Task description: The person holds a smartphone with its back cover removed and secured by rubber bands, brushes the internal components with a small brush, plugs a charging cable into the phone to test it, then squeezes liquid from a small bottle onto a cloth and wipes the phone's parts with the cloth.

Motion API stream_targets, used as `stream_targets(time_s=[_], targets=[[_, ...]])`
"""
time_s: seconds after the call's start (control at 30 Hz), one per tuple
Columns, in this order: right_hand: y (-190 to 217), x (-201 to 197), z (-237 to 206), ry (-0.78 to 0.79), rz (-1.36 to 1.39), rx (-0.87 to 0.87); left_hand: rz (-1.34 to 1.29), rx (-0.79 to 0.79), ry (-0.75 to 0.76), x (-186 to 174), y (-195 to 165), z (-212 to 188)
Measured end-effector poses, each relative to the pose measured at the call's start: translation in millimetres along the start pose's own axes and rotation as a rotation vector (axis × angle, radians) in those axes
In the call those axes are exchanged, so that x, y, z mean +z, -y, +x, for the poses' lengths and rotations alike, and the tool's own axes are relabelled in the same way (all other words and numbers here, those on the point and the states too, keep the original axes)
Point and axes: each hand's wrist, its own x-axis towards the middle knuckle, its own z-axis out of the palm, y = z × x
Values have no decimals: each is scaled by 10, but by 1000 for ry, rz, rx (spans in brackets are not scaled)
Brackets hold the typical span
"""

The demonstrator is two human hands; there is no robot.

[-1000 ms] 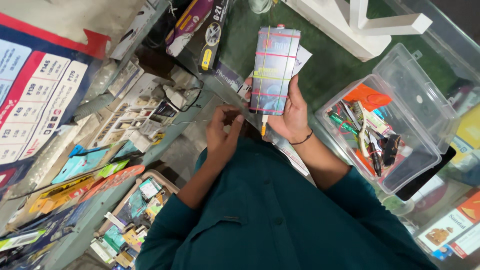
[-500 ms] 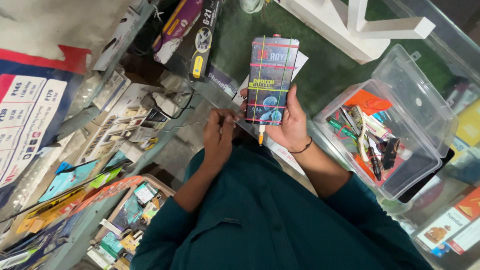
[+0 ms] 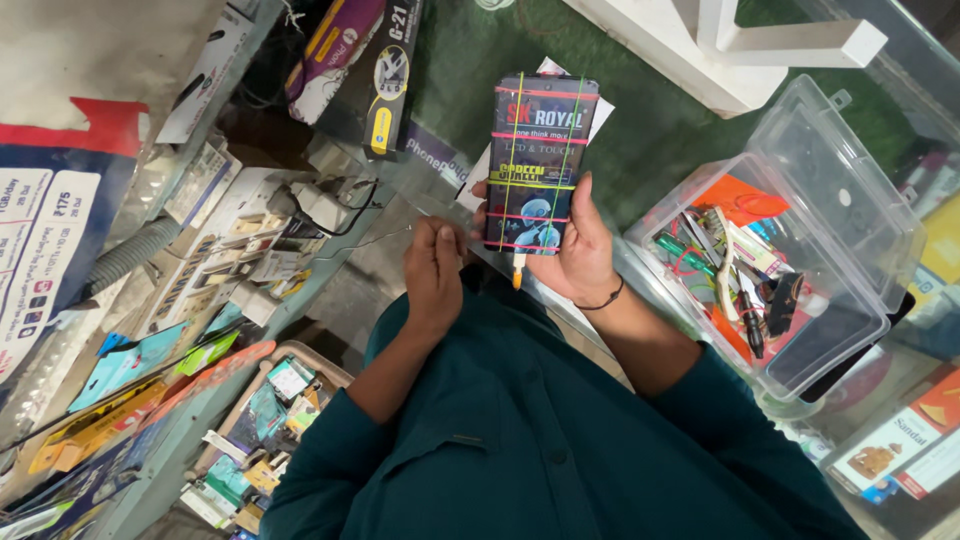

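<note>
Two hands work: the right hand (image 3: 585, 250) clasps a flat, rigid, rubber-banded dark packet (image 3: 540, 165) by its edges, likely light, while the left hand (image 3: 435, 270) pinches something small.

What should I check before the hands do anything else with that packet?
1. Right hand has a firm hold on the packet: ok.
2. Coloured rubber bands sit around the packet: ok.
3. Left hand has something pinched in its fingers: cannot tell.
4. Clear box is open, with the tools showing inside: ok.
</note>
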Motion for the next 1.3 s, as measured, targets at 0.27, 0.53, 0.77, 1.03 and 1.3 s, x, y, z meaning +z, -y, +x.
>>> stream_targets(time_s=[0.27,0.53,0.77,1.03,1.3], targets=[[16,-50,4,15,-8,-13,-74,-92,41,11,90,66],[38,-34,2,-3,-15,-5,-48,-74,96,-27,-10,28],[22,-37,-1,2,42,-3,-167,-17,163,-63,14,-19],[36,-30,-18,-35,42,-6,-93,-77,117,-112,-148,-42],[2,-36,-43,-29,-24,3,156,229,153,47,-722,35]])
